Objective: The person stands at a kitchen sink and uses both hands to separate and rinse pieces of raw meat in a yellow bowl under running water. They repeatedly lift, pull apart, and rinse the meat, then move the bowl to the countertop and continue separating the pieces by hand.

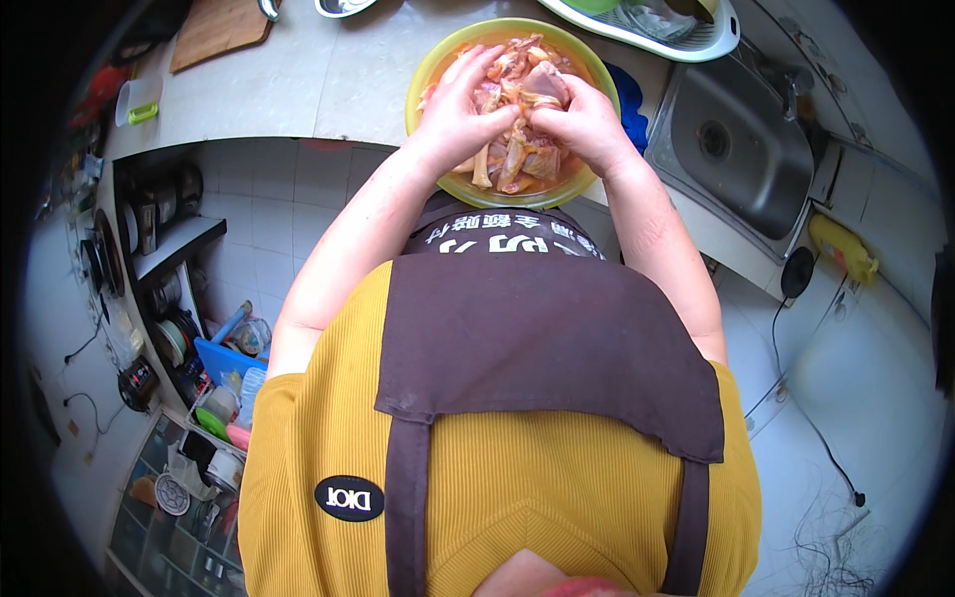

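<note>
A wide yellow-green bowl (412, 112) stands at the counter's front edge, full of raw, cut poultry pieces (515, 160) in reddish-orange liquid. My right hand (586, 123) grips one larger raw poultry piece (546, 83) between thumb and fingers over the bowl's right half. On the left side, my left hand (466, 104) lies over the pieces with its thumb spread from its fingers. Both thumb tips come close together near the bowl's middle. Part of the meat is hidden under my hands.
A steel sink (735, 149) is set in the counter at right, with a blue cloth (628, 108) beside the bowl. Behind stands a white draining basket (701, 48). At left are a wooden cutting board (220, 33) and a small container with a green handle (142, 112). Shelves (179, 246) sit below.
</note>
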Demonstrator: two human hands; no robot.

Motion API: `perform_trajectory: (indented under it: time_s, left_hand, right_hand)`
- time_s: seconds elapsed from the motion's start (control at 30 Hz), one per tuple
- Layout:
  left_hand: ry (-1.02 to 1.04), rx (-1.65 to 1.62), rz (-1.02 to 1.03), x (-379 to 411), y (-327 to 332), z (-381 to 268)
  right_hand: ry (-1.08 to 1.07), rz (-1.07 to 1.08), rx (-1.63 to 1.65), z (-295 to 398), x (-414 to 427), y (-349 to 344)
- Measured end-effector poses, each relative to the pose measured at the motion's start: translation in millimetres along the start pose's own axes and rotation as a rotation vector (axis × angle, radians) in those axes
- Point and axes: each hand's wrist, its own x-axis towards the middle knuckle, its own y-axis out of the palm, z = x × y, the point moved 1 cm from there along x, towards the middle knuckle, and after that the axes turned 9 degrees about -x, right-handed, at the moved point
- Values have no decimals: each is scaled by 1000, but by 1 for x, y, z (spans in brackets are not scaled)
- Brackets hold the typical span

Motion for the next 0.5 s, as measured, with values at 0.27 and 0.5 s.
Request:
perform_trajectory:
  time_s: [0.27,0.5]
  left_hand:
    - [-255,-465,117,2,-2,-14]
    - [-374,-490,80,2,4,-13]
  right_hand:
    - [155,337,270,18,-17,-2]
    - [286,274,321,5,-17,-4]
